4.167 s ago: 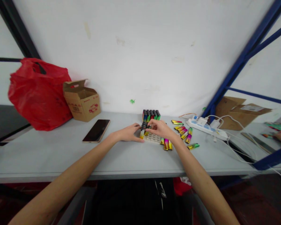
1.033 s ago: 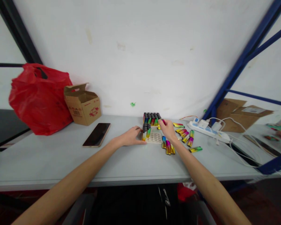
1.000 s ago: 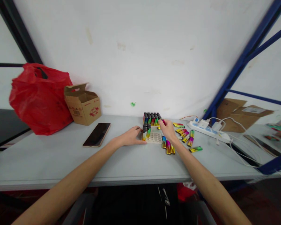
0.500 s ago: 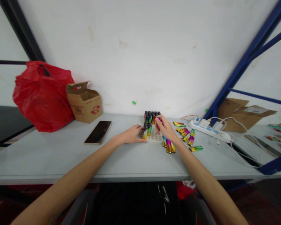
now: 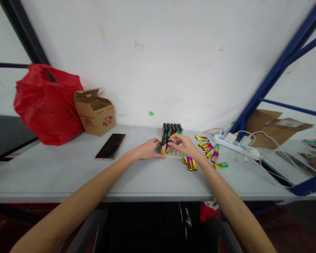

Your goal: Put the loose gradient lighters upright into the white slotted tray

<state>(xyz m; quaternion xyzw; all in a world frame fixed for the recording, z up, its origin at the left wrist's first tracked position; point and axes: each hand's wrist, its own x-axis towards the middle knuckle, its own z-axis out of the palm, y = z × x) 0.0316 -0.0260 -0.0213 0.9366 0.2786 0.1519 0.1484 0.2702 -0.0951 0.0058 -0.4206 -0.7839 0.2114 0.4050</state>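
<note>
Upright lighters (image 5: 172,129) with black tops fill the back rows of a pale tray (image 5: 177,154) full of round holes. More lighters stand at its left side. My left hand (image 5: 147,149) holds the tray's left edge, thumb along the front corner and fingers beside the lighters. My right hand (image 5: 185,144) pinches the top of a pink-and-yellow lighter (image 5: 168,148), upright at the tray's front left; whether its base is fully seated I cannot tell. Just right of the tray, several shiny lighters (image 5: 190,164) lie under my right wrist.
More loose lighters (image 5: 209,150) are scattered to the right, near a white power strip (image 5: 234,144) with plugs and cables. On the left are a phone (image 5: 111,146), an open cardboard box (image 5: 96,114) and a red plastic bag (image 5: 48,105). A wall stands behind the table (image 5: 144,179).
My right hand has moved left and toward me, from the back rows to the tray's front left, with a lighter in its fingers. My left hand stays at the tray.
</note>
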